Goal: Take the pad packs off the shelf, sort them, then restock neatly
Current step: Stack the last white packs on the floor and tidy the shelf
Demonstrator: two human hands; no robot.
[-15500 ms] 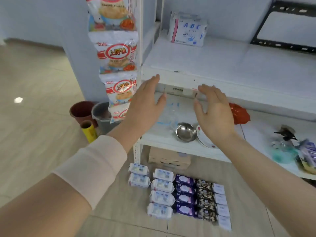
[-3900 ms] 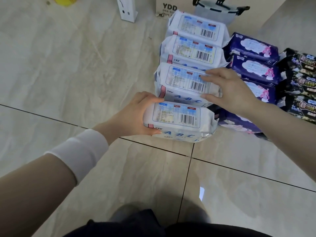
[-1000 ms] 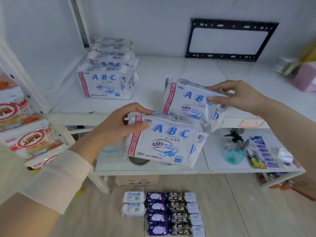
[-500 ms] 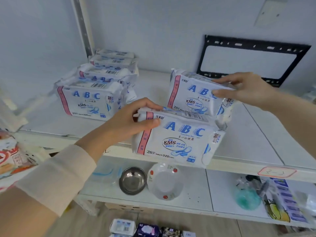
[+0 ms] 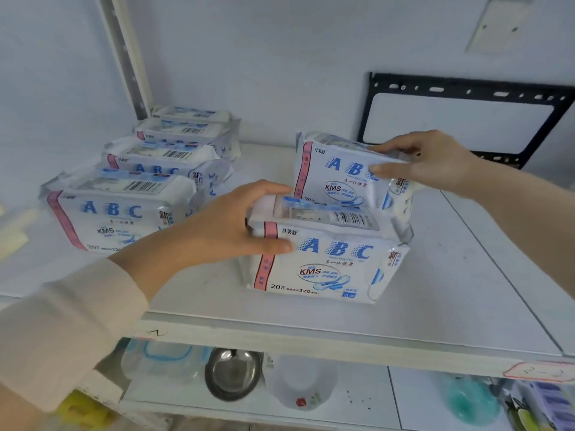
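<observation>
My left hand (image 5: 224,228) grips the left end of a white ABC pad pack (image 5: 329,262) that stands on the white shelf (image 5: 435,293) near its front. Behind it a second ABC pad pack (image 5: 339,178) stands on the same shelf, and my right hand (image 5: 426,160) holds its top right corner, thumb in front and fingers over the top. At the shelf's left, a row of several ABC packs (image 5: 124,209) runs back toward the wall.
A black metal frame (image 5: 466,88) leans on the wall at the back right. The lower shelf holds a steel bowl (image 5: 233,373), a white bowl (image 5: 301,384), a clear lidded box (image 5: 161,359) and a teal object (image 5: 473,399).
Both hands have carried their packs forward and down onto the upper shelf, the left pack in front of the right one. The view has moved closer to the shelf.
</observation>
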